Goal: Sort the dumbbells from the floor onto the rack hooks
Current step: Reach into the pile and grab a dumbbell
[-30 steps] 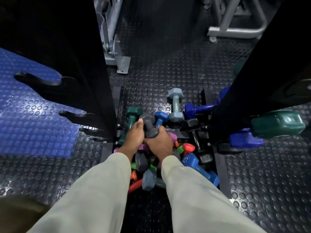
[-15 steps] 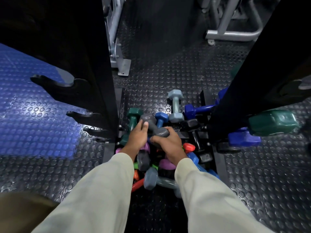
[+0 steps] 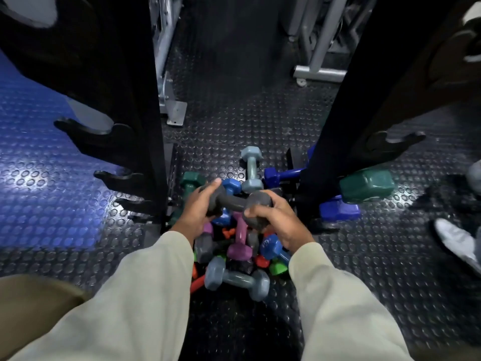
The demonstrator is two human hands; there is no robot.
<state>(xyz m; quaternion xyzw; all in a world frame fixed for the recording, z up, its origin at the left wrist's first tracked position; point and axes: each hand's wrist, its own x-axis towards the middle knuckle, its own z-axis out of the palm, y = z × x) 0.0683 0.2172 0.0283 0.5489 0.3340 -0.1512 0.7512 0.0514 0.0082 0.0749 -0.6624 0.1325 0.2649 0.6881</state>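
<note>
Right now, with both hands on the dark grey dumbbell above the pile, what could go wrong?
1. The left hand and right hand hold the dark grey dumbbell by its heads only; it may slip onto the pile.
2. The purple dumbbell leans loosely below; it might roll.
3. The black rack upright stands close; swinging could hit it.

I see a dark studded floor [image 3: 234, 121], with a blue-lit patch at frame left. At centre, a pile [image 3: 234, 256] of coloured dumbbells lies on it between two black rack uprights [image 3: 145, 105]. A grey-blue dumbbell [image 3: 251, 169] lies at the pile's top edge. A grey machine foot [image 3: 320, 72] rests upper right.
</note>
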